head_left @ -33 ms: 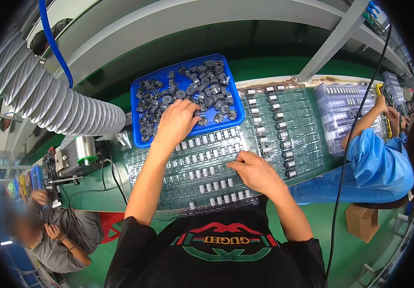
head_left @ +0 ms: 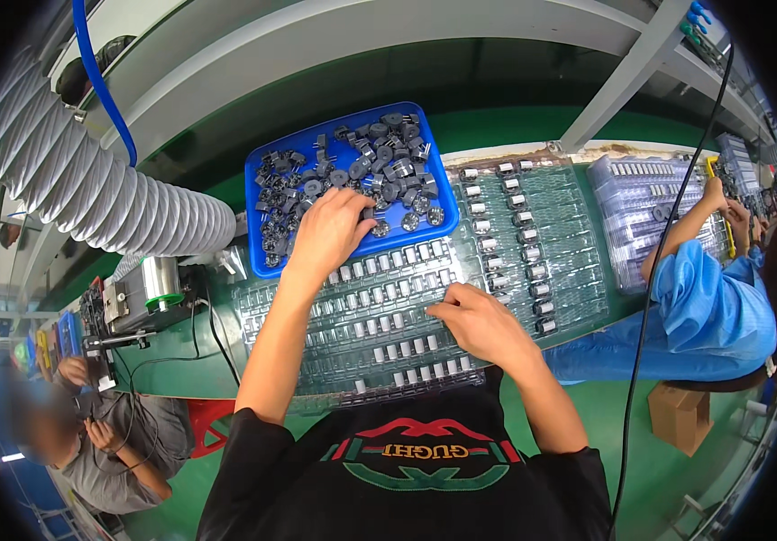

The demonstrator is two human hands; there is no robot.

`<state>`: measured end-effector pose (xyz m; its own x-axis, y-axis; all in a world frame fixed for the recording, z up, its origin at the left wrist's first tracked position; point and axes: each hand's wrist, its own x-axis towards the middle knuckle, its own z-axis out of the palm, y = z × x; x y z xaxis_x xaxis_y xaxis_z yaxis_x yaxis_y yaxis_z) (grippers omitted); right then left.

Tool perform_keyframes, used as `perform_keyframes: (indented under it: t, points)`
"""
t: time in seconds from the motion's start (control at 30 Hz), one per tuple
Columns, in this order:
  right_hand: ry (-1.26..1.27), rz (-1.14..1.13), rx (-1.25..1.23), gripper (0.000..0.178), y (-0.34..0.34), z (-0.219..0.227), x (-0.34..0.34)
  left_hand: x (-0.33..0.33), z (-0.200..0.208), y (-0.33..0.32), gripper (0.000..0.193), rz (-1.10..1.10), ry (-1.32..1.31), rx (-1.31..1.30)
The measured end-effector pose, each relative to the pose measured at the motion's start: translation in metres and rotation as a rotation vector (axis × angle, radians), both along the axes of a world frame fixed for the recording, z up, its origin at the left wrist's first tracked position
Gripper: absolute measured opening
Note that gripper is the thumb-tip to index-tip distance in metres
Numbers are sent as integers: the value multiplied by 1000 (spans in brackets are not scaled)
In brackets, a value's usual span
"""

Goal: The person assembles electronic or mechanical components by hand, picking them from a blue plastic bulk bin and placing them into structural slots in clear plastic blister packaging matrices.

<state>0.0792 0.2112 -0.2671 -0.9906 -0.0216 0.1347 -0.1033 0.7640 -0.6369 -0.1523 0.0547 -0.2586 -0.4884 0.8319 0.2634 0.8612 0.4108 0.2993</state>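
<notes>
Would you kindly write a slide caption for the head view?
Left hand reaches into blue tray of small dark parts; right hand rests on clear blister tray.

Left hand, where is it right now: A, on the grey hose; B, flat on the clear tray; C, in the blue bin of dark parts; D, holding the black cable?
C: the left hand reaches over the near rim of the blue bin and rests among the dark parts, while the right hand lies on the clear tray.

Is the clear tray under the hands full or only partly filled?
Partly filled. The clear tray has rows of small parts in its middle pockets, while pockets toward its left edge look empty.
</notes>
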Motion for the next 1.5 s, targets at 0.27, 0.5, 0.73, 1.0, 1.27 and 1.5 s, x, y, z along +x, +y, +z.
perform_keyframes:
  t: [0.27,0.5,0.73,1.0,1.27,1.5]
  points:
    - [-54,54,-49,21,9,-1,-2,24,13,-26,37,98,-793,465]
    - [-89,58,-80,18,13,10,-5,70,15,-41,40,23,-1587,1116]
    - [-7,-41,-564,20,1,26,-7,89,22,-45,37,-103,-1744,1179]
    - [57,-6,-1749,22,-31,9,-14,105,26,-35,34,-51,-1682,1217]
    - [122,-234,-1584,24,-41,39,-13,118,37,-36,26,-88,-1680,1294]
    - [285,-134,-1344,35,-52,54,-7,131,49,-34,40,-92,-1696,1255]
